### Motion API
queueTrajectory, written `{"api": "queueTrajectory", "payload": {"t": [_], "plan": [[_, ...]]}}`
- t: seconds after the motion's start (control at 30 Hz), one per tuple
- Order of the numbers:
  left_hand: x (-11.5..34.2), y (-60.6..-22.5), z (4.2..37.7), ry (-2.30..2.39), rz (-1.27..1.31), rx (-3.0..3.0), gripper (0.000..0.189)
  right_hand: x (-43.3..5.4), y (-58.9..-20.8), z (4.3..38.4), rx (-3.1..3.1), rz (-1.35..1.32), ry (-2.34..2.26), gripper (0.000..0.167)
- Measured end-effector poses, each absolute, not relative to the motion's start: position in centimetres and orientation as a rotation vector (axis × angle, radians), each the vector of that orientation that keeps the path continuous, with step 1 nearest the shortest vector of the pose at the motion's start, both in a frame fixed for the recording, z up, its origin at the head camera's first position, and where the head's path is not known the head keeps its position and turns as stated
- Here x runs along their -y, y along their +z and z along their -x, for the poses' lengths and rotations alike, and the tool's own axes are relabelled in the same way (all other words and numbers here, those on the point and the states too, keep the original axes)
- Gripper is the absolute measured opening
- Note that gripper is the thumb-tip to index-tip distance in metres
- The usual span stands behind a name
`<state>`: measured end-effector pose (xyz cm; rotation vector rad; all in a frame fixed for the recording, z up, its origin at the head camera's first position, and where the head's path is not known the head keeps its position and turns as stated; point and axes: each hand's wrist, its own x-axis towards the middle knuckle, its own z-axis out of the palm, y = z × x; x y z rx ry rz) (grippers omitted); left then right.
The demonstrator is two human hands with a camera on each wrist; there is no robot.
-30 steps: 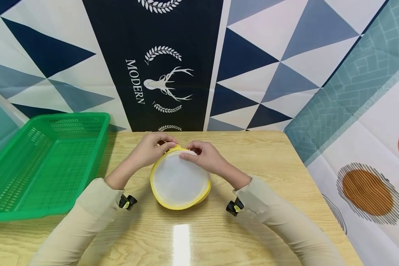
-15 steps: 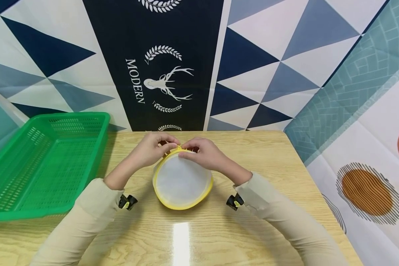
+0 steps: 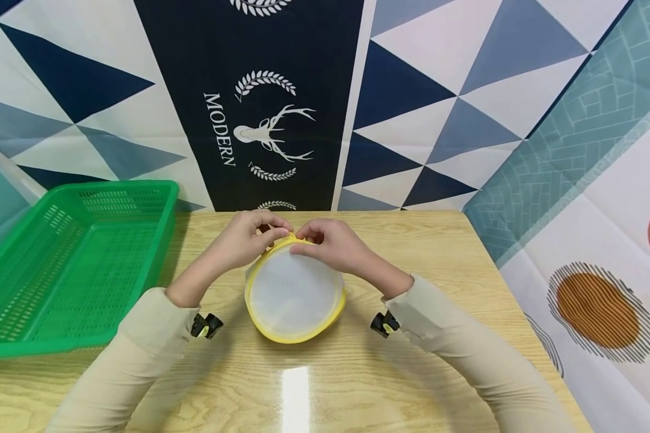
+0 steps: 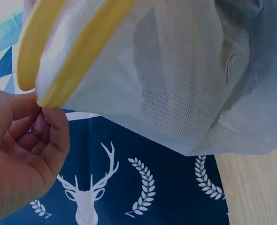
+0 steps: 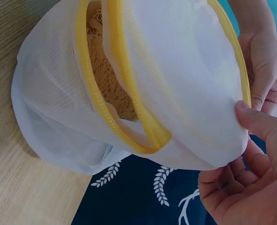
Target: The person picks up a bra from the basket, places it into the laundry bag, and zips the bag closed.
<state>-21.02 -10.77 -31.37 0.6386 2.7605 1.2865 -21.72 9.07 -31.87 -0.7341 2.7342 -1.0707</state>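
A white mesh laundry bag (image 3: 295,291) with yellow trim stands on the table between the hands. Its round end faces the head camera. My left hand (image 3: 249,240) pinches the yellow zip edge at the top; in the left wrist view, thumb and fingers (image 4: 56,133) meet at the corner of the trim. Close beside it, my right hand (image 3: 336,245) grips the bag's upper rim, thumb on the near face and fingers behind. The right wrist view shows a gap in the yellow zip (image 5: 145,133), with a brown, textured item (image 5: 108,79) inside, its kind unclear.
A green plastic basket (image 3: 162,252) with slotted walls stands at the left of the wooden table (image 3: 411,252). Behind the table hangs a patterned cloth (image 3: 273,54). More printed cloth (image 3: 531,240) lines the right side.
My right hand has shifted slightly up and left along the rim, nearer the left hand. The bag has turned and tilted a little. The left hand stays at the zip edge.
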Motion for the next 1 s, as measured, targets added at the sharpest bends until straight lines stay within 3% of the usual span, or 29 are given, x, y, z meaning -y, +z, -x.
{"api": "queueTrajectory", "payload": {"t": [0.23,0.5,1.0], "plan": [[10.8,-31.1,21.1,1.283,-0.587,-2.738,0.016,-9.1,-31.2,22.1,-2.700,0.753,-0.995,0.031],[10.9,-31.1,21.2,1.236,-0.631,-2.809,0.016,-9.2,-31.1,22.7,-2.584,0.736,-1.048,0.023],[11.3,-31.9,21.2,1.258,-0.621,-2.853,0.015,-9.6,-31.5,23.2,-2.507,0.623,-1.152,0.022]]}}
